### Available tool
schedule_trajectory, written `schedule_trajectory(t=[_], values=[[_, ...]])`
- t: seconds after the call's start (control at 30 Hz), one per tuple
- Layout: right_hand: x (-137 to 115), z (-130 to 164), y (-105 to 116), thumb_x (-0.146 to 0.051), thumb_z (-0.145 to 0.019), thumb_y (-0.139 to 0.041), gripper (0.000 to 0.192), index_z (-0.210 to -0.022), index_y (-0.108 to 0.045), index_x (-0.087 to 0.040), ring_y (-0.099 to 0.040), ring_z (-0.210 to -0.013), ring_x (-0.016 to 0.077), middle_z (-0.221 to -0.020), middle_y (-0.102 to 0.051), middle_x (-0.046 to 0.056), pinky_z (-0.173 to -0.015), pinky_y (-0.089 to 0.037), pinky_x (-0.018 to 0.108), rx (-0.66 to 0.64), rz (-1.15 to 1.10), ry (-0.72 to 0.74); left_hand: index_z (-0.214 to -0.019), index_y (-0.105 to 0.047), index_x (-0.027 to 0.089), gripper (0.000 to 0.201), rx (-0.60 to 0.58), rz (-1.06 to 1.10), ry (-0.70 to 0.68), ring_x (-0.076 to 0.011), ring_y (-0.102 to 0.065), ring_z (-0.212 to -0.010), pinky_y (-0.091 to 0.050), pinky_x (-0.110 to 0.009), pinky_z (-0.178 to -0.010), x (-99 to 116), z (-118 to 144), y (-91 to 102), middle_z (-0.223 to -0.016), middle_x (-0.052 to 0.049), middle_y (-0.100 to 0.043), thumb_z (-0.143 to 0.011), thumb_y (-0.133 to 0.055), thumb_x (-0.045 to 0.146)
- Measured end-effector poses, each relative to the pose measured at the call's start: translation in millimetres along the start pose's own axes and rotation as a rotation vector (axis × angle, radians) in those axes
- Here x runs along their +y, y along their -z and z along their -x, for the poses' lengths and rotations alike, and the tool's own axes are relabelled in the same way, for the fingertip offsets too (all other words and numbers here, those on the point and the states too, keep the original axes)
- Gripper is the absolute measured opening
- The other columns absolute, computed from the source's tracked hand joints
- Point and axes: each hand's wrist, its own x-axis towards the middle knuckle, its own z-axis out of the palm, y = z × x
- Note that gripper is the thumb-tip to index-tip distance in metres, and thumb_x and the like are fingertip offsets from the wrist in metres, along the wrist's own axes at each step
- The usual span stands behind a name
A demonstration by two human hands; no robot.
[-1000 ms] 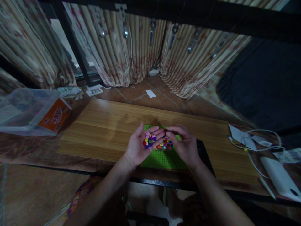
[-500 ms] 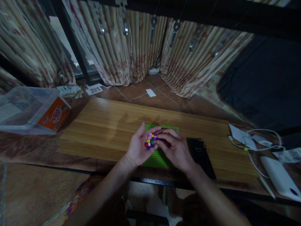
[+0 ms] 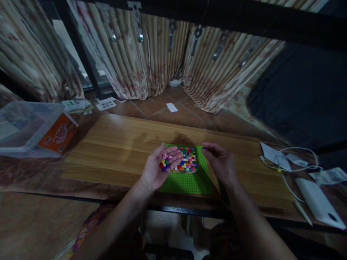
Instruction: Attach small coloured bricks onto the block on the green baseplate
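Right now my left hand (image 3: 157, 169) is cupped palm-up over the near-left corner of the green baseplate (image 3: 189, 182), cradling a small heap of loose coloured bricks (image 3: 165, 162). My right hand (image 3: 221, 164) hovers just past the plate's right edge, its fingers drawn together at the fingertips (image 3: 204, 148); a tiny dark piece seems to be pinched there, though the light is too dim for me to be sure. Between my two hands the patch of bricks already pressed on (image 3: 186, 159) fills the far middle of the baseplate, reaching its far edge, while the near half of the plate is bare green studs. The baseplate lies close to the near edge of the wooden board (image 3: 116, 144), which stretches wide and open to the left and beyond the plate. Off the board's left end a clear plastic tub (image 3: 24, 126) with an orange label sits well apart. To the right, past the board's edge, white cables (image 3: 287, 169) and a white device (image 3: 317, 204) lie near the table's corner
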Motion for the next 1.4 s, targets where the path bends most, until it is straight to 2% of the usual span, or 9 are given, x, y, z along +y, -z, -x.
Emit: schedule_trajectory(t=[0.13, 0.33, 0.47, 0.77, 0.97, 1.17, 1.4], values=[[10, -5, 3, -0.034, -0.067, -0.076, 0.021, -0.084, -0.075, -0.022, -0.067, -0.079, 0.0198, -0.085, -0.075, 0.003, -0.079, -0.052, 0.037, 0.003, -0.039, -0.104, -0.082, -0.068, 0.007, 0.037, 0.047, 0.014, -0.021, -0.0142, -0.067, -0.074, -0.056, -0.023, -0.070, 2, -1, -0.2, -0.080, -0.012, -0.070, -0.093, -0.045, 0.033], [20, -7, -9, -0.036, -0.060, -0.079, 0.022, -0.077, -0.075, -0.022, -0.067, -0.074, 0.0194, -0.077, -0.075, 0.002, -0.075, -0.054, 0.037, -0.056, -0.061, -0.112, -0.081, -0.069, 0.008, 0.034, 0.037, 0.013, -0.028, -0.0131, -0.066, -0.071, -0.056, -0.023, -0.068, 2, -2, 1.4, -0.078, -0.011, -0.069, -0.092, -0.047, 0.032], [23, -11, -12, -0.035, -0.053, -0.082, 0.027, -0.075, -0.074, -0.021, -0.066, -0.065, 0.0178, -0.071, -0.073, 0.001, -0.069, -0.054, 0.036, -0.065, -0.138, -0.225, -0.081, -0.069, 0.008, 0.034, 0.050, 0.007, -0.033, -0.0128, -0.065, -0.068, -0.056, -0.023, -0.067, 2, -2, 1.0, -0.075, -0.010, -0.069, -0.092, -0.047, 0.032], [14, -9, -10, -0.033, -0.056, -0.081, 0.029, -0.081, -0.075, -0.021, -0.069, -0.067, 0.0174, -0.072, -0.074, 0.001, -0.070, -0.057, 0.035, -0.096, -0.235, -0.342, -0.081, -0.069, 0.009, 0.030, 0.044, 0.012, -0.042, -0.0127, -0.065, -0.068, -0.056, -0.023, -0.066, 4, -2, 1.5, -0.074, -0.010, -0.069, -0.091, -0.050, 0.029], [17, -7, -10, -0.035, -0.062, -0.076, 0.025, -0.082, -0.075, -0.020, -0.068, -0.064, 0.0192, -0.070, -0.074, 0.002, -0.068, -0.056, 0.037, -0.082, -0.115, -0.277, -0.080, -0.069, 0.008, 0.032, 0.051, 0.018, -0.044, -0.0119, -0.065, -0.067, -0.056, -0.022, -0.066, 3, -2, 1.4, -0.073, -0.010, -0.069, -0.092, -0.048, 0.028], [18, -5, -13, -0.032, -0.065, -0.073, 0.020, -0.081, -0.074, -0.021, -0.070, -0.077, 0.0200, -0.081, -0.076, 0.003, -0.078, -0.055, 0.037, -0.062, -0.011, -0.134, -0.081, -0.069, 0.009, 0.030, 0.039, 0.015, -0.043, -0.0119, -0.065, -0.066, -0.056, -0.021, -0.064, 3, -3, 2.8, -0.071, -0.009, -0.069, -0.091, -0.050, 0.029], [22, -4, -14, -0.033, -0.063, -0.076, 0.025, -0.085, -0.072, -0.021, -0.068, -0.075, 0.0190, -0.080, -0.074, 0.003, -0.077, -0.055, 0.036, -0.069, -0.067, -0.144, -0.080, -0.069, 0.008, 0.032, 0.045, 0.010, -0.048, -0.0122, -0.066, -0.067, -0.055, -0.022, -0.065, 3, -3, 2.8, -0.072, -0.009, -0.069, -0.092, -0.048, 0.028]])
